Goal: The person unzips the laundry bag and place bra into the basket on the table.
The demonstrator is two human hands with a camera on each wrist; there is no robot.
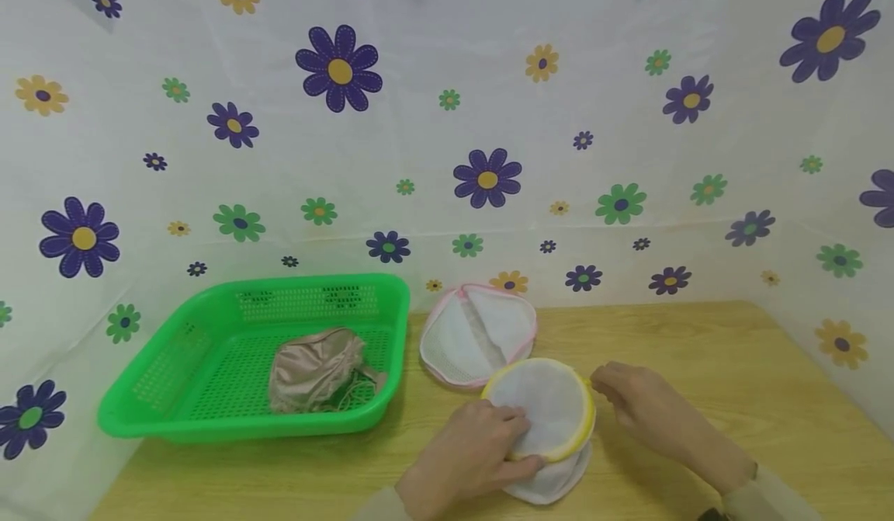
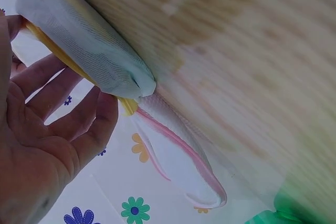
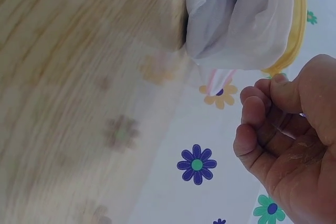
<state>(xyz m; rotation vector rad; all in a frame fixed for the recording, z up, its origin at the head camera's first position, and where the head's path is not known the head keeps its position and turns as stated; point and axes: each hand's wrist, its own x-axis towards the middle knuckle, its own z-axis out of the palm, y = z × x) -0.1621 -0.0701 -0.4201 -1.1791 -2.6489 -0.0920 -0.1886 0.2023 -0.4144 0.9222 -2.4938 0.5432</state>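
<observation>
A round white mesh laundry bag [image 1: 548, 408] with a yellow rim stands on the table, its lid facing up and its lower body bulging toward the near side. My left hand [image 1: 475, 455] rests on the lid's left part, fingers spread and the thumb along the near rim. In the left wrist view the fingers [image 2: 79, 111] lie lightly bent at the yellow edge. At the bag's right side, my right hand [image 1: 646, 404] pinches the end of the yellow rim between thumb and forefinger [image 3: 278, 85]. The other right fingers are curled.
Behind the yellow-rimmed bag lies a flatter white mesh bag [image 1: 447, 338] with pink trim. A green plastic basket [image 1: 251, 428] stands at the left, holding a crumpled beige satiny cloth item [image 1: 314, 369] with thin straps. A flower-printed white sheet [image 1: 419, 140] hangs behind the wooden table [image 1: 670, 342].
</observation>
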